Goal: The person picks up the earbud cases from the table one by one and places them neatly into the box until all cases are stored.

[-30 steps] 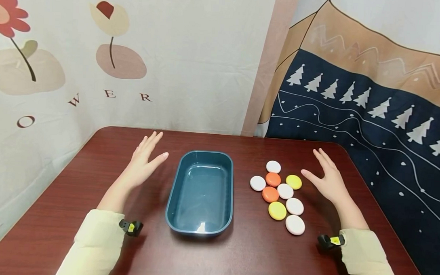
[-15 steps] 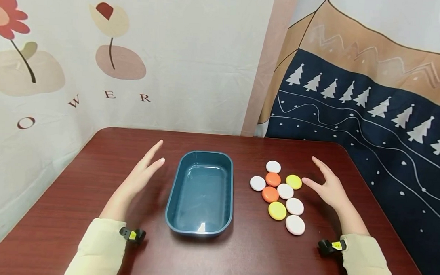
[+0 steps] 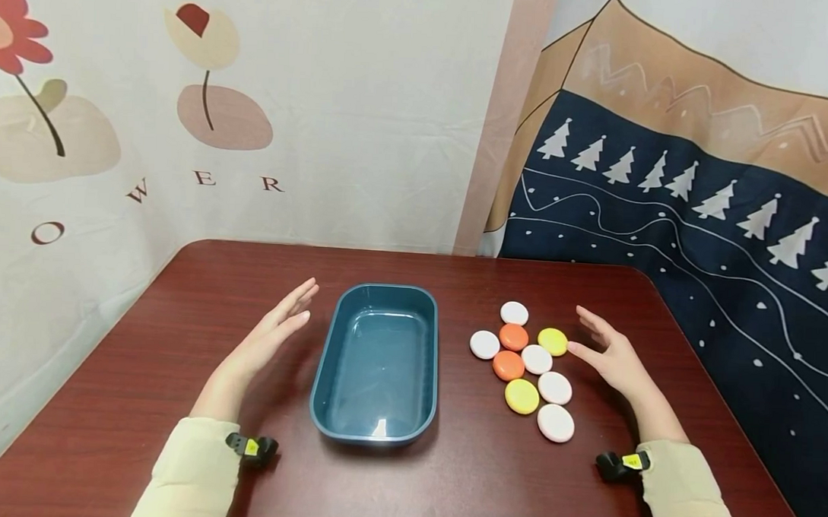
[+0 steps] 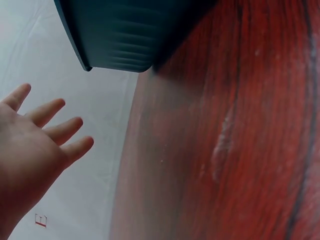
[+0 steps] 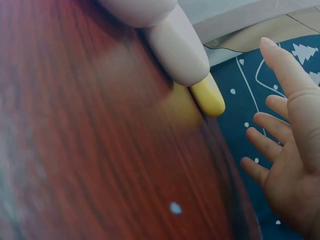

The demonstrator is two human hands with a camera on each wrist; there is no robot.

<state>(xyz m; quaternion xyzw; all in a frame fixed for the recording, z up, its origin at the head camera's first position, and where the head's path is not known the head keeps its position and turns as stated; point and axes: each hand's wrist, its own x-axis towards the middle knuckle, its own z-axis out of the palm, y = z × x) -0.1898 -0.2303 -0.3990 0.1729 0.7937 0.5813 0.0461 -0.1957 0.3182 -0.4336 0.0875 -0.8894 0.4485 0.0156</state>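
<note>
A deep blue rectangular tray (image 3: 372, 438) with rounded corners stands in the middle of the table, with nothing inside. To its right lie several round, smooth discs: white (image 3: 555, 423), orange (image 3: 509, 366) and yellow (image 3: 522, 397). My left hand (image 3: 260, 344) hovers left of the tray, fingers extended, holding nothing; the left wrist view shows its spread fingers near the tray's outer wall (image 4: 120, 35). My right hand (image 3: 616, 361) is just right of the discs, fingers loosely spread. Its thumb tip is close to the far yellow disc (image 3: 552, 342); whether they touch I cannot tell.
The dark red wood-grain table (image 3: 447, 488) has rounded far corners. A pale printed cloth (image 3: 364, 120) hangs behind it, and a navy cloth with tree shapes (image 3: 662, 199) hangs at the right. Black wrist cameras sit on both sleeves.
Both hands have lowered and drawn slightly nearer, with the right thumb closer to the far yellow disc. Tray and discs have stayed put.
</note>
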